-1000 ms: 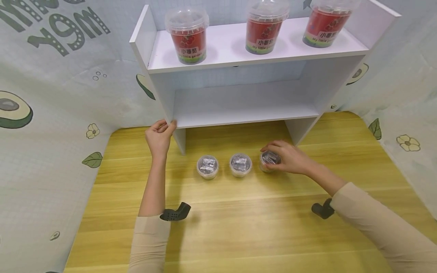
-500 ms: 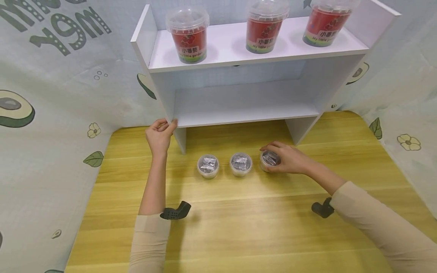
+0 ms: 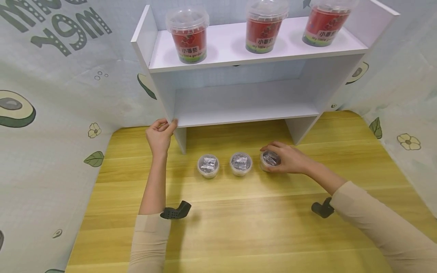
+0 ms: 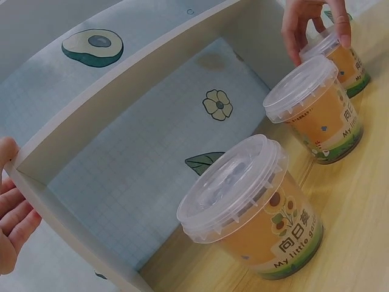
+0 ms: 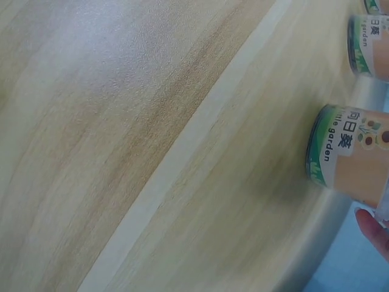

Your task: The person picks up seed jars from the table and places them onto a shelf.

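At the lower left of the white shelf (image 3: 239, 67), my left hand (image 3: 158, 139) pinches the front edge of the side panel, thumb in front and fingers on the outer side. My right hand (image 3: 291, 159) grips the rightmost clear-lidded cup (image 3: 271, 158) around its lid. That cup stands upright on the wooden table; its orange, sunflower-printed wall (image 5: 358, 155) shows in the right wrist view. To its left stand a middle cup (image 3: 240, 164) and a left cup (image 3: 208, 166) of the same kind, in a row before the shelf. Most of my right fingers are out of the right wrist view.
Three red tomato-printed cups with clear lids stand on the top board: left (image 3: 189, 43), middle (image 3: 263, 32) and right (image 3: 326, 26). A middle board (image 3: 246, 102) lies below them. Avocado-printed cloth (image 3: 68, 94) hangs behind and beside the wooden table (image 3: 239, 227).
Over the last second both hands keep their places, the left at the shelf edge and the right on the rightmost cup. Only a very slight shift of the head view shows.
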A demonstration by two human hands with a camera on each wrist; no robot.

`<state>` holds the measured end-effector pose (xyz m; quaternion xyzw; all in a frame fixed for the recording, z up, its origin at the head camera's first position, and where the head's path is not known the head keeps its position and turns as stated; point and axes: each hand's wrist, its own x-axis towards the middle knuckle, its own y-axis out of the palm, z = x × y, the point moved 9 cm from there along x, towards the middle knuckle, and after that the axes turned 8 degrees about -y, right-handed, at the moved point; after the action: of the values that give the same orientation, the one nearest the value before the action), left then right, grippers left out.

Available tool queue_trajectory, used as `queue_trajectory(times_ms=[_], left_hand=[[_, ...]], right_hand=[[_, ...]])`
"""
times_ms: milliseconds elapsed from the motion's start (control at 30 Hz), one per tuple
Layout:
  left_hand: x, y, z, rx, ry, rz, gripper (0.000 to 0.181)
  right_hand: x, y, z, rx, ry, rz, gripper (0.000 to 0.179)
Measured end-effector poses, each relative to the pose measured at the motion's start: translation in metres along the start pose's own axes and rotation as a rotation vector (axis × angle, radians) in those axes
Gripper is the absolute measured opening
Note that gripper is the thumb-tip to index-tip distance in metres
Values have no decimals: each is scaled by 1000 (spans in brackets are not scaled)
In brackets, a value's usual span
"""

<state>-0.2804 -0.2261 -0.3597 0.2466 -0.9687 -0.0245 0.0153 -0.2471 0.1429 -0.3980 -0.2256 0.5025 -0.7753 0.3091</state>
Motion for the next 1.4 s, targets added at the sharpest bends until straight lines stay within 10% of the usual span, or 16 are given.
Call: queue_trajectory(times_ms=[1400], left_hand=[[2, -2, 7, -2, -42, -22, 11]], right_hand=[[-3, -134, 52, -34, -44, 3, 56]])
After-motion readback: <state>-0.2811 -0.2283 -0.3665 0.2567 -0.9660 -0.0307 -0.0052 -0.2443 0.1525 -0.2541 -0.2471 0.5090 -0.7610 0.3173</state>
